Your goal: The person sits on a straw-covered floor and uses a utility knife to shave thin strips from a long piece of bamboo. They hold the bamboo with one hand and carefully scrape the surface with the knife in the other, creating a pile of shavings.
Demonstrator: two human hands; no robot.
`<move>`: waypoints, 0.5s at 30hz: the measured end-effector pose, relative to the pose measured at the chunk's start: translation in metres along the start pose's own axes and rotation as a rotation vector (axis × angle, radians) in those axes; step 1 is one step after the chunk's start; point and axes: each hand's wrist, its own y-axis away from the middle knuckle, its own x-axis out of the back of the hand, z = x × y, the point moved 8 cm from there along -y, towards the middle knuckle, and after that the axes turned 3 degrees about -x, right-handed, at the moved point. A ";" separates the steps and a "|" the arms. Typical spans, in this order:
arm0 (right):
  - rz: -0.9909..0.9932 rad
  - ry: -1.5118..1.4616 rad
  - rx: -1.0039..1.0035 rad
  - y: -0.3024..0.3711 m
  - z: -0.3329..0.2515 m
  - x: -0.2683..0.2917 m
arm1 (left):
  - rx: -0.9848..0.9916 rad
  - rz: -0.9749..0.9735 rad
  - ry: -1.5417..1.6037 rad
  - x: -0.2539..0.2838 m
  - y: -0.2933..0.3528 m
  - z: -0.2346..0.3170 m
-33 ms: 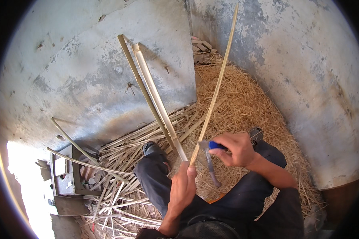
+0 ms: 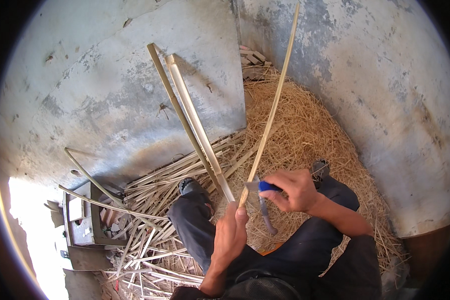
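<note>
My left hand (image 2: 229,233) is closed around the lower end of a long, pale bamboo strip (image 2: 273,114), which slants up and to the right. In my right hand (image 2: 295,190) is a small knife (image 2: 269,186) with a blue handle. Its short blade lies across the strip, just above my left hand. Below the blade, between my legs, a tool with a greyish handle (image 2: 266,216) is seen; its upper part is partly hidden. A split bamboo piece (image 2: 197,122) leans on the wall, its lower end meeting the top of my left hand. I cannot tell whether I hold it too.
A greenish bamboo pole (image 2: 180,112) leans beside the split piece. Many cut strips (image 2: 160,187) lie heaped at left, by an open metal box (image 2: 87,220). Straw-like shavings (image 2: 310,120) cover the floor ahead and right. Walls (image 2: 380,100) rise on both sides; bricks (image 2: 255,57) sit in the corner.
My right hand has shifted slightly down with the knife, bringing the blade lower on the bamboo strip. My left hand has hardly moved.
</note>
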 end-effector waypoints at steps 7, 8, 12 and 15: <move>-0.031 0.028 0.026 0.009 -0.008 -0.011 | -0.030 0.003 0.083 -0.008 -0.005 0.014; -0.043 0.042 0.028 0.009 -0.008 -0.011 | -0.030 0.001 0.098 -0.008 -0.006 0.014; -0.053 0.049 0.073 0.008 -0.011 -0.012 | -0.025 -0.010 0.174 -0.011 -0.009 0.009; -0.048 0.071 0.055 0.009 -0.011 -0.014 | -0.042 -0.009 0.113 -0.010 -0.010 0.008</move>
